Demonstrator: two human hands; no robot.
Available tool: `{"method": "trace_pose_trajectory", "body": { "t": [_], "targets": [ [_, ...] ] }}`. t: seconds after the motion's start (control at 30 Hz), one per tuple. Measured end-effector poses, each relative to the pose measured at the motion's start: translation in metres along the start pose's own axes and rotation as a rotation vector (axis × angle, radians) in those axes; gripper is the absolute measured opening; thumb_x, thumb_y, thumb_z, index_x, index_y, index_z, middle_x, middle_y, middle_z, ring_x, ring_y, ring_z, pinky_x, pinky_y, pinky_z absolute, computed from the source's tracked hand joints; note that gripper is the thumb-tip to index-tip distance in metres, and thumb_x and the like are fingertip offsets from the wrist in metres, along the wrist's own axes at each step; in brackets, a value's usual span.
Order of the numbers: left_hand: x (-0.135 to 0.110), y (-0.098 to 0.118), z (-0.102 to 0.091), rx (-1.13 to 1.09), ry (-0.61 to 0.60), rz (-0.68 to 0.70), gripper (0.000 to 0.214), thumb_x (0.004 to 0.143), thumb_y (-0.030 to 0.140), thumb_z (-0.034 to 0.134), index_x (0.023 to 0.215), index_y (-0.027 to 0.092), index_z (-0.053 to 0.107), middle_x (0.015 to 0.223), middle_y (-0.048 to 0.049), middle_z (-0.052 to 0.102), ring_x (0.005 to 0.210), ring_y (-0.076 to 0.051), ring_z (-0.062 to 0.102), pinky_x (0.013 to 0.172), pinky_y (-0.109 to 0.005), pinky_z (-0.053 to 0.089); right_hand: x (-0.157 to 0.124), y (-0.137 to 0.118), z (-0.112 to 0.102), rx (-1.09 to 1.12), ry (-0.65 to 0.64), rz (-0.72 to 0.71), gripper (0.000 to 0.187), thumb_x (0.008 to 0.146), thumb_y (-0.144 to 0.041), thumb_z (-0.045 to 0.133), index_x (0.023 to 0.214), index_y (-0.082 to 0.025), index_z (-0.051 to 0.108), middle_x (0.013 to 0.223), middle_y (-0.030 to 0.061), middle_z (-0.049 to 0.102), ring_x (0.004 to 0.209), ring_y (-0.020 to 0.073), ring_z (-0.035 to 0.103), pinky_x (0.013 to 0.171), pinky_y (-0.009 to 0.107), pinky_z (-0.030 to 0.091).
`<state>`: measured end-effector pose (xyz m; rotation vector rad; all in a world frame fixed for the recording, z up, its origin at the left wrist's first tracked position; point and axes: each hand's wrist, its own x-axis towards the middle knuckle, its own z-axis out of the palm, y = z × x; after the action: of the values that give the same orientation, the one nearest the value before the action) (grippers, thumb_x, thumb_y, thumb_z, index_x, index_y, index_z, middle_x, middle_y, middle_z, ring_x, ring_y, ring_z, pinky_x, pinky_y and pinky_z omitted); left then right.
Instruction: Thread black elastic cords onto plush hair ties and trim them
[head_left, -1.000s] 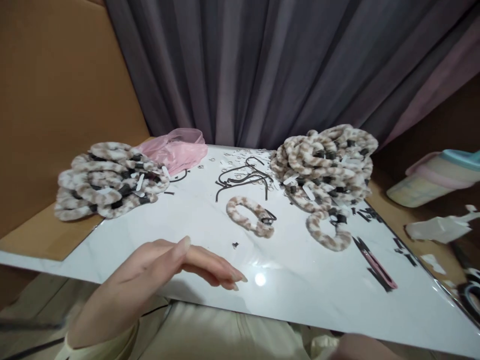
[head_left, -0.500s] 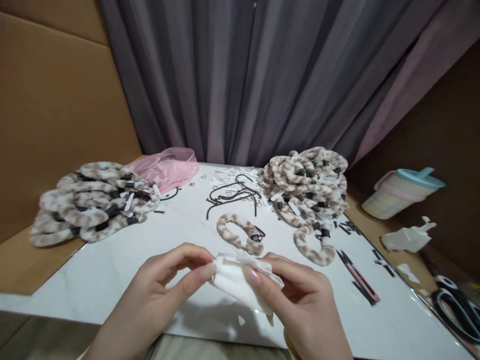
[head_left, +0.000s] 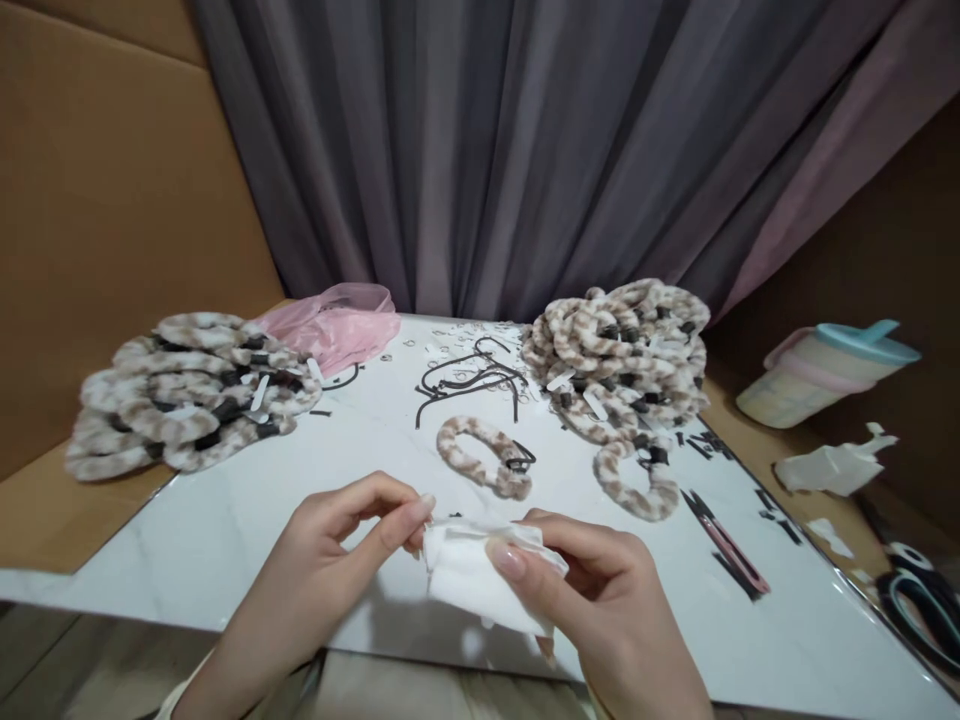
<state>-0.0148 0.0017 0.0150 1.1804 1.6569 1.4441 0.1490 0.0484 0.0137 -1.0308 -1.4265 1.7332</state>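
Over the near edge of the white marble-look board [head_left: 225, 530], my left hand [head_left: 337, 545] and my right hand [head_left: 600, 600] both hold a folded white tissue [head_left: 469, 575]. The left pinches its left corner between thumb and forefinger; the right grips its right side, thumb on top. Just beyond the tissue lies one fuzzy brown-and-white hair tie [head_left: 484, 455] with a black elastic. A second single tie [head_left: 634, 480] lies to its right.
Piles of the same fuzzy hair ties sit at the left [head_left: 187, 385] and back right [head_left: 619, 355]. Black elastic cords [head_left: 469, 380] and a pink plastic bag [head_left: 337, 325] lie at the back. Pink snips [head_left: 727, 545], a lidded cup [head_left: 825, 370], crumpled tissue [head_left: 832, 465] and scissors [head_left: 922, 610] are on the right.
A second ago only my left hand showed, open above the board. Both hands then came together holding the white tissue, and they have since sunk slightly toward the near edge.
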Motion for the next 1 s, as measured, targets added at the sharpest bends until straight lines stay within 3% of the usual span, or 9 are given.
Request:
{"method": "trace_pose_trajectory", "body": {
  "t": [0.2, 0.37, 0.5, 0.77, 1.0],
  "targets": [
    [0.0019, -0.0047, -0.0022, 0.033, 0.004, -0.012, 0.022, 0.073, 0.036, 0.064, 0.058, 0.019, 0.063, 0.055, -0.0015, 0.055, 0.055, -0.014, 0.047, 0.059, -0.020, 0.039, -0.0020, 0.0013, 0.0015, -0.020, 0.004, -0.020, 0.039, 0.069, -0.048, 0.069, 0.062, -0.010, 0.065, 0.055, 0.0020, 0.044, 0.049, 0.0057, 0.034, 0.038, 0.016, 0.026],
    [0.0016, -0.0068, -0.0053, 0.084, -0.008, 0.016, 0.025, 0.076, 0.036, 0.061, 0.058, 0.019, 0.060, 0.054, 0.0004, 0.053, 0.054, -0.012, 0.047, 0.056, -0.018, 0.036, -0.0014, 0.0043, 0.0010, 0.013, -0.034, 0.047, 0.043, 0.070, -0.052, 0.067, 0.063, -0.009, 0.062, 0.055, 0.0004, 0.040, 0.045, 0.0045, 0.032, 0.038, 0.016, 0.023],
    [0.0027, -0.0072, -0.0061, 0.124, -0.075, 0.030, 0.031, 0.080, 0.039, 0.057, 0.056, 0.018, 0.056, 0.051, 0.0011, 0.051, 0.051, -0.011, 0.046, 0.054, -0.019, 0.035, -0.0013, 0.0061, -0.0008, 0.018, -0.041, 0.124, 0.048, 0.068, -0.057, 0.067, 0.065, -0.009, 0.059, 0.054, 0.0005, 0.040, 0.045, 0.0047, 0.033, 0.038, 0.016, 0.027],
    [0.0006, -0.0033, -0.0004, 0.136, -0.051, 0.027, 0.035, 0.082, 0.040, 0.054, 0.053, 0.019, 0.053, 0.048, 0.0021, 0.048, 0.049, -0.011, 0.043, 0.054, -0.019, 0.033, -0.0002, 0.0069, -0.0024, 0.027, -0.046, 0.123, 0.051, 0.069, -0.058, 0.066, 0.065, -0.008, 0.059, 0.052, 0.0005, 0.040, 0.044, 0.0045, 0.033, 0.037, 0.015, 0.029],
    [0.0052, -0.0042, -0.0078, 0.219, -0.224, 0.015, 0.040, 0.088, 0.043, 0.044, 0.058, 0.018, 0.053, 0.050, 0.0027, 0.049, 0.050, -0.010, 0.045, 0.054, -0.018, 0.036, 0.0020, 0.0064, -0.0029, 0.159, -0.064, 0.144, 0.045, 0.065, -0.050, 0.072, 0.061, -0.007, 0.061, 0.047, -0.0005, 0.041, 0.038, 0.0034, 0.033, 0.033, 0.014, 0.029]
  ]
}}
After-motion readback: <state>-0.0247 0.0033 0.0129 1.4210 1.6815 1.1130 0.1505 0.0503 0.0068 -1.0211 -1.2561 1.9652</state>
